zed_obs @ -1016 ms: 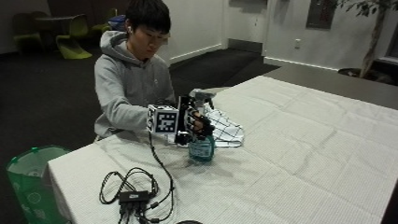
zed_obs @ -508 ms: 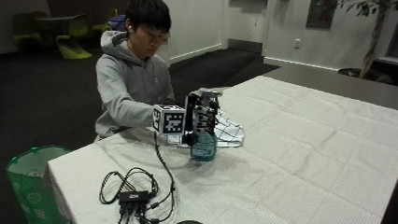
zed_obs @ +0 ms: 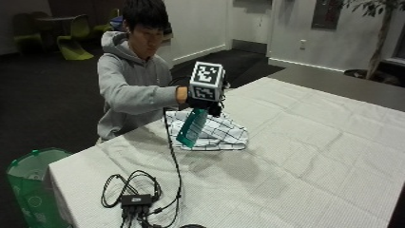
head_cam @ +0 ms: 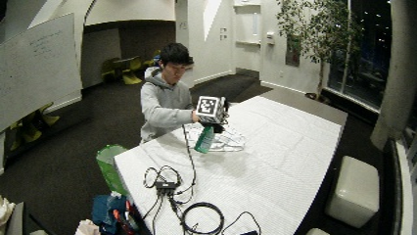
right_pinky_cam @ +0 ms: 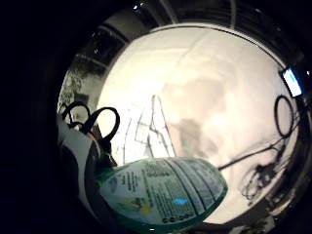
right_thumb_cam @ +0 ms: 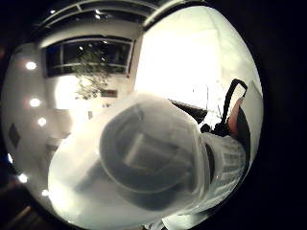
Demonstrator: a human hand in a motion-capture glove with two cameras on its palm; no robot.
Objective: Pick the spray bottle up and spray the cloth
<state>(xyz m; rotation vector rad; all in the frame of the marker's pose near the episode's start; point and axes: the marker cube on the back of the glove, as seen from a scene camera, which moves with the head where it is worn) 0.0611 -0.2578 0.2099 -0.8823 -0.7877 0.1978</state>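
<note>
Left to right in the outside view: green bin (zed_obs: 32, 187) on the floor by the counter's near corner, then a cable bundle (zed_obs: 136, 194) lying on the counter (zed_obs: 303, 156).

Next, the spray bottle (zed_obs: 192, 127), off the counter, tilted, hanging in the air with its base toward the near edge. The right hand (zed_obs: 206, 103) grips it at the neck and head; fingers look curled round it, though the glove hides the detail. The little finger side palm view shows the labelled body (right_pinky_cam: 163, 195) close under the palm, with counter well below it. The thumb side palm view is filled by the translucent spray head (right_thumb_cam: 139, 163).

The cloth (zed_obs: 212, 133), white with a dark check, lies bunched on the counter just behind and beside the bottle.

The other hand isn't visible.

Step in hand: pickup looks done, bottle lifted and being brought to bear. Spraying not yet seen.

Next move calls for: turn the nozzle toward the cloth (can't tell where it points now), get a finger onto the trigger, hold the bottle above the cloth, squeeze. Risk: nozzle off-aim wets the counter instead.
</note>
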